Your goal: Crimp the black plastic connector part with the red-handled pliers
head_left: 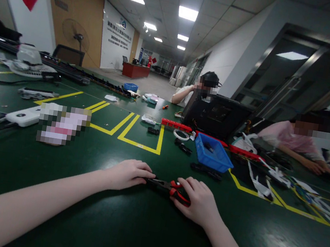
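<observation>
A pair of needle-nose pliers (161, 184) with red and black handles lies low over the green table, its jaws pointing left. My right hand (199, 201) is closed around the red handles, which stand spread apart. At the other end, the thumb and fingers of my left hand (127, 174) pinch the tip of the jaws. Whether anything small sits between those fingertips is hidden.
Beyond the pliers stands a blue bin (212, 156), with black cables (206, 171) before it. Yellow tape (139, 146) marks the table (99, 221). A white power strip (33, 115) lies left; white strips (260, 182) lie right. Other people sit across and at the right.
</observation>
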A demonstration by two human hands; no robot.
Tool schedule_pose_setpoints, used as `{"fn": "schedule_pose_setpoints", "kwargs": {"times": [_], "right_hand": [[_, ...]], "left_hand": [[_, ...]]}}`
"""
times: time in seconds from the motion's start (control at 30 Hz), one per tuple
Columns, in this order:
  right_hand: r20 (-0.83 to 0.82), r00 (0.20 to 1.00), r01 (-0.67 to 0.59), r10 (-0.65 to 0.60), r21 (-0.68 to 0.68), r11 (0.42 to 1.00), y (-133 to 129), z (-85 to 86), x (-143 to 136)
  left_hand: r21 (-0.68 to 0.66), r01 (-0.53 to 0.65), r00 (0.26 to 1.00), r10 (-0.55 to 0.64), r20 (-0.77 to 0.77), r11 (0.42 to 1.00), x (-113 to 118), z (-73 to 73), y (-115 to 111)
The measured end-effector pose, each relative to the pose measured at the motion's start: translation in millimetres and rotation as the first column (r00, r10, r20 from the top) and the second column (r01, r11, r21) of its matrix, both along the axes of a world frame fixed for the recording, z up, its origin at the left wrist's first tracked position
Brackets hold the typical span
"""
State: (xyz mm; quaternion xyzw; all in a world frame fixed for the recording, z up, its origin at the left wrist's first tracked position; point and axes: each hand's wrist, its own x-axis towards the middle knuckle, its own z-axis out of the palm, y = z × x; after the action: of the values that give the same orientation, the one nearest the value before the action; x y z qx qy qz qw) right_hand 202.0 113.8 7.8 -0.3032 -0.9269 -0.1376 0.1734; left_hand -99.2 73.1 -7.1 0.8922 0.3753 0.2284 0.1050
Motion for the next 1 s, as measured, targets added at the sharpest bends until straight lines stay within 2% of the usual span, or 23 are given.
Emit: {"fn": "schedule_pose_setpoints", "kwargs": {"times": [0.2, 0.33, 0.43, 0.73, 1.0], "right_hand": [[0.033, 0.999, -0.034, 0.029, 0.155, 0.987, 1.6, -1.0, 4.0], [0.035, 0.999, -0.043, 0.037, 0.192, 0.98, 1.5, -1.8, 3.9], [0.018, 0.999, -0.044, 0.042, 0.149, 0.988, 1.2, -1.8, 2.9], [0.009, 1.0, 0.013, -0.012, -0.133, 0.991, -0.1, 4.6, 3.4], [0.033, 0.999, 0.035, -0.029, -0.19, 0.981, -0.1, 6.8, 4.1]], "left_hand": [[0.023, 0.0, 0.998, 0.002, -0.059, 1.0, 0.4, 1.1, -1.3], [0.03, 0.004, 0.998, -0.002, -0.062, 1.0, 0.0, -0.8, 0.3], [0.028, 0.009, 0.999, -0.008, -0.036, 1.0, -0.1, -2.5, 1.4], [-0.027, 0.012, 0.998, -0.01, 0.059, 1.0, 1.1, 1.4, -0.5], [-0.085, 0.032, 0.989, -0.019, 0.146, 0.996, 0.6, -2.1, 3.3]]}}
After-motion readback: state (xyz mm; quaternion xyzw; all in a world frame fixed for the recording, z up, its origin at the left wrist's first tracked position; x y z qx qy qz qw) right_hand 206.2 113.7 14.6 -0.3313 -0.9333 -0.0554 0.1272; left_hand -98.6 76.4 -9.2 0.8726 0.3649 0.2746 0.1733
